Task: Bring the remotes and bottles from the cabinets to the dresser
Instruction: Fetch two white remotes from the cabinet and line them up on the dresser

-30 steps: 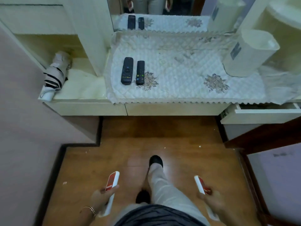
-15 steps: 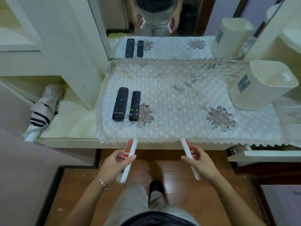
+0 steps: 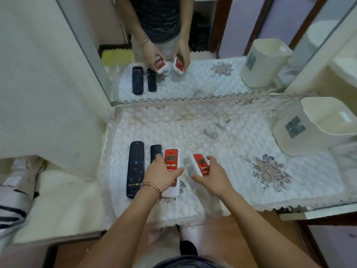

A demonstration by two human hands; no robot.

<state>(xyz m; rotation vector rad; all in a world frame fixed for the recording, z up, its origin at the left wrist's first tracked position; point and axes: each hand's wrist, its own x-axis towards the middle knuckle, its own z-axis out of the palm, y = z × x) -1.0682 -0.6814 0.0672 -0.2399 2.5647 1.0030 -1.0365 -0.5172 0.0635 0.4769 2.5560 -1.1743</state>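
Two black remotes lie side by side on the dresser's quilted white cover (image 3: 222,167): a long one (image 3: 135,167) at the left and a shorter one (image 3: 155,152) partly hidden by my left hand. My left hand (image 3: 162,176) grips a white-and-red remote (image 3: 171,161) that lies flat on the cover just right of the short black one. My right hand (image 3: 210,176) holds a second white-and-red remote (image 3: 200,164), tilted on its edge a little above the cover. No bottles are in view.
A cream plastic bin (image 3: 316,128) stands at the dresser's back right. A mirror (image 3: 193,45) behind the dresser reflects the remotes and my hands. A folded striped umbrella (image 3: 13,202) lies on the lower shelf at the left. A drawer (image 3: 328,211) sticks out at the right.
I have stepped up to the dresser. Both hands moved forward over its cover with the white-and-red remotes; the left one now rests beside the black remotes.
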